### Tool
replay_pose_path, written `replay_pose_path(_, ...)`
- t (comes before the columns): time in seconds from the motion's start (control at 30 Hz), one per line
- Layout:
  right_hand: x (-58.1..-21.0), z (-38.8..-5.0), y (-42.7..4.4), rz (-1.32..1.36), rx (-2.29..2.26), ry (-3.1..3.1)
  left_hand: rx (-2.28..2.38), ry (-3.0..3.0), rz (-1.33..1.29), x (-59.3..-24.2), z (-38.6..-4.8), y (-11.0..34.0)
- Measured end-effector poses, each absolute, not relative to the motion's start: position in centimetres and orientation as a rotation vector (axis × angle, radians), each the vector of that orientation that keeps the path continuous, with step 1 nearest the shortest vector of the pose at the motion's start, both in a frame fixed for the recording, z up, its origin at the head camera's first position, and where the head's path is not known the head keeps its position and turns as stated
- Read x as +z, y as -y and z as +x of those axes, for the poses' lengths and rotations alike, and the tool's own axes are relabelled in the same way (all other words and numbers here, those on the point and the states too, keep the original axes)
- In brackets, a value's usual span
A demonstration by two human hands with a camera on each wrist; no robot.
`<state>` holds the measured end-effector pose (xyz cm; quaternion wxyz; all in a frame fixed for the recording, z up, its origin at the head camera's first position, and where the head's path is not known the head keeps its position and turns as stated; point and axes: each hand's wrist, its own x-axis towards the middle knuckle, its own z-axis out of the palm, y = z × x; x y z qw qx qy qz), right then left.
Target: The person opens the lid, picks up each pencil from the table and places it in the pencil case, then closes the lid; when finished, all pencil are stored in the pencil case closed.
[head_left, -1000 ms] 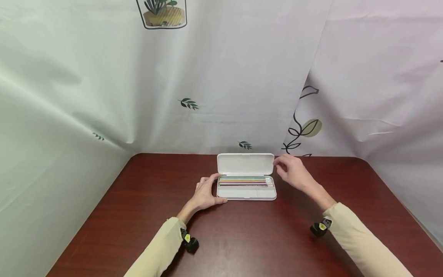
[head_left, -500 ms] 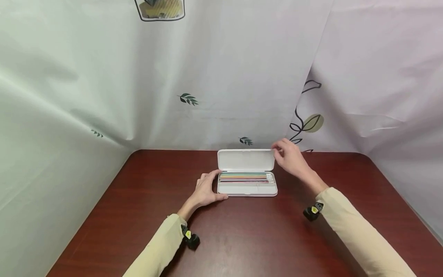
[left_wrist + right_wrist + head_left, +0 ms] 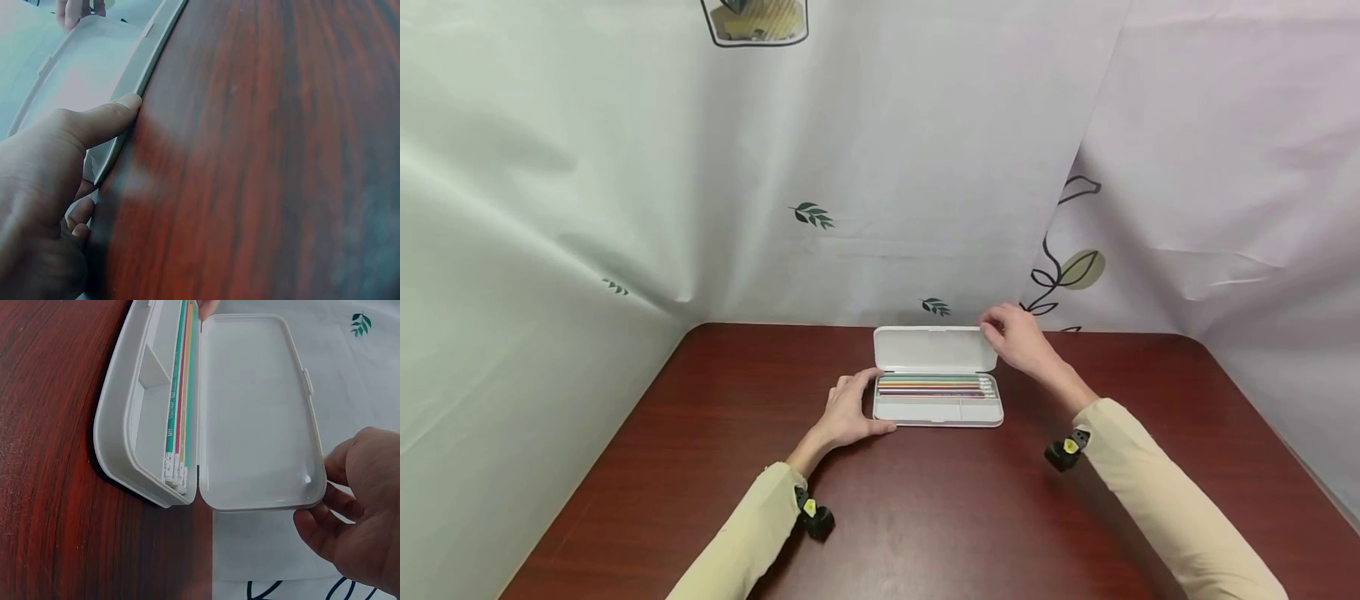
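A white pencil case (image 3: 917, 412) lies with its lid (image 3: 925, 348) raised at the far side of the table. Several colored pencils (image 3: 179, 406) with white eraser ends fill its rear compartment. My left hand (image 3: 846, 412) grips the case's left end, thumb along the front edge and fingers toward the back. In the left wrist view that thumb presses the front rim. At the lid's upper right corner, my right hand (image 3: 1018, 337) holds the edge between thumb and fingers, as the right wrist view shows from close up.
The dark red wooden table (image 3: 925, 517) ends just behind the case. A pale cloth (image 3: 925, 167) with leaf prints hangs behind it and along both sides. In front of the pencils, the case has a tray with a divider (image 3: 153, 367).
My right hand has risen from beside the lid's right edge and shifted left onto its upper corner. The left hand keeps its grip on the case, and the lid stays raised.
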<state>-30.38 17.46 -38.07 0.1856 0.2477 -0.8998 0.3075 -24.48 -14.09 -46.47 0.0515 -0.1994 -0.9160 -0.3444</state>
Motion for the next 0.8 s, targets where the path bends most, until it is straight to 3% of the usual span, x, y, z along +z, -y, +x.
replay_pose_path(0.8, -37.4, -28.6, -18.6, 0.776, 1.077, 2.679, -1.087, 2.738, -0.620, -46.6, -24.4, 14.1)
